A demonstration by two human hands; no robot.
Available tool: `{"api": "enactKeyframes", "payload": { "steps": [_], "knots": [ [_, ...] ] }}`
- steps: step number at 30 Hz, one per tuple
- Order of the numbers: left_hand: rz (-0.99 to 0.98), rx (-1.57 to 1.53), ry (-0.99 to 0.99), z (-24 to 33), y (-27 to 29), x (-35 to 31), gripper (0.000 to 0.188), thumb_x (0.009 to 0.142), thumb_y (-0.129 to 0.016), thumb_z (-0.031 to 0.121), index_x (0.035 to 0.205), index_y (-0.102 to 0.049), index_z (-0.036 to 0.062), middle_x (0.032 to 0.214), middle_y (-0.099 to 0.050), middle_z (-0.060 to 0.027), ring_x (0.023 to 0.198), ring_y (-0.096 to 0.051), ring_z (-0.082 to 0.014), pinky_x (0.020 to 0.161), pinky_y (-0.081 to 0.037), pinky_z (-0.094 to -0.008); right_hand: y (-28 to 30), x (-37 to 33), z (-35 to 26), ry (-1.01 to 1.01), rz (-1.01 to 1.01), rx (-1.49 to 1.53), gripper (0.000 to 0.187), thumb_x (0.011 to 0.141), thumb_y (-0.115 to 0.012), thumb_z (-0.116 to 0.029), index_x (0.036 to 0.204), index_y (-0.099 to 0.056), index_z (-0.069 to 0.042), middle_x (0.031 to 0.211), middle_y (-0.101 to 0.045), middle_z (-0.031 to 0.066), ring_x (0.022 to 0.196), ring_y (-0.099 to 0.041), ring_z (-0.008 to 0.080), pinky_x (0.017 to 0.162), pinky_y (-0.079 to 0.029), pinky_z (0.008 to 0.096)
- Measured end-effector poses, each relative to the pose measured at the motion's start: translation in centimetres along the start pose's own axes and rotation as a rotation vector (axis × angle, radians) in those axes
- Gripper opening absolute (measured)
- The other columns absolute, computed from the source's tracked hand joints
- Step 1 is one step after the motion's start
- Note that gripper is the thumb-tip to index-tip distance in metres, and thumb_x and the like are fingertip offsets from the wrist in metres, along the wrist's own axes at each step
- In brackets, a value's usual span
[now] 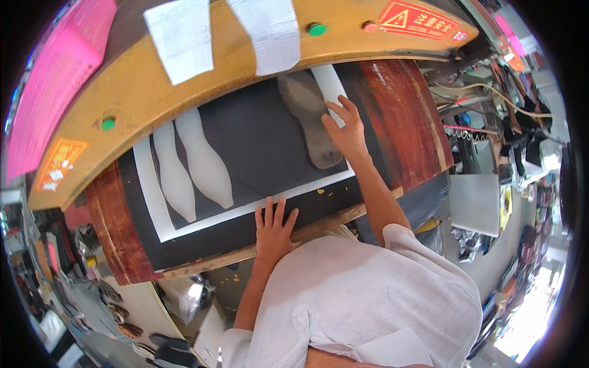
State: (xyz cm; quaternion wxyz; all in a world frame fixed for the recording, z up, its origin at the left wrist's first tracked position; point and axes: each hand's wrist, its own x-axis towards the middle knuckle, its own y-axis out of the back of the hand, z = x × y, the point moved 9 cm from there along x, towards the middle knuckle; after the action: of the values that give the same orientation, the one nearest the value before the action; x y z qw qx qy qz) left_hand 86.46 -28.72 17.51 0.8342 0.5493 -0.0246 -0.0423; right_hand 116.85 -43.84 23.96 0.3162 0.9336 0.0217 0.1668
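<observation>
Right beside the right hand [348, 136], a dark sole-shaped piece [320, 144] lies lengthwise on the black sheet [251, 135], its long right edge next to the thumb. That hand's fingers are half curled with a clear gap between thumb and forefinger, and nothing shows in their grasp; whether the thumb touches the piece I cannot tell. The left hand [276, 230] is well apart from it, toward the near side, palm down with fingers spread and gripping nothing, the tips at the white border [150, 196] framing the black sheet. Farther left are two pale sole-like shapes [205, 165], side by side. All this is on a red-brown surface [405, 116] with a wooden strip [211, 262] along its near edge. Beyond, a yellow-orange beam [132, 80] spans across, bearing two hanging papers [181, 43] and a green button [316, 29].
</observation>
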Motion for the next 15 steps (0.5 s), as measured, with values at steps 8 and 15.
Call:
{"api": "enactKeyframes", "payload": {
  "steps": [8, 15],
  "knots": [
    [0.036, 0.152, -0.030, -4.8, 4.4, 10.7, 0.080, 0.068, -0.095, 0.050, 0.139, -0.073, 0.0195, 0.173, -0.034, -0.0210, 0.164, -0.020, -0.0500, 0.129, -0.016, -0.0708, 3.0, -2.5, 3.9, -0.168, 0.092, 0.361, 0.027, 0.095, -0.075, -0.011, 0.121, -0.080, -0.005, 0.125, -0.076, 0.0184, 0.113, -0.074, 0.0344, 0.098, -0.058, 0.0407],
    [0.423, 0.357, 0.041, -9.2, 6.0, 15.1, 0.057, 0.083, -0.087, 0.051, 0.129, -0.073, 0.0203, 0.126, -0.058, -0.0142, 0.119, -0.056, -0.0388, 0.100, -0.046, -0.0587, 1.3, 2.5, 1.4, -0.098, 0.120, 0.512, 0.044, 0.099, -0.069, -0.003, 0.142, -0.063, 0.007, 0.106, -0.076, 0.0171, 0.095, -0.076, 0.0298, 0.087, -0.060, 0.0380]
  ]
}}
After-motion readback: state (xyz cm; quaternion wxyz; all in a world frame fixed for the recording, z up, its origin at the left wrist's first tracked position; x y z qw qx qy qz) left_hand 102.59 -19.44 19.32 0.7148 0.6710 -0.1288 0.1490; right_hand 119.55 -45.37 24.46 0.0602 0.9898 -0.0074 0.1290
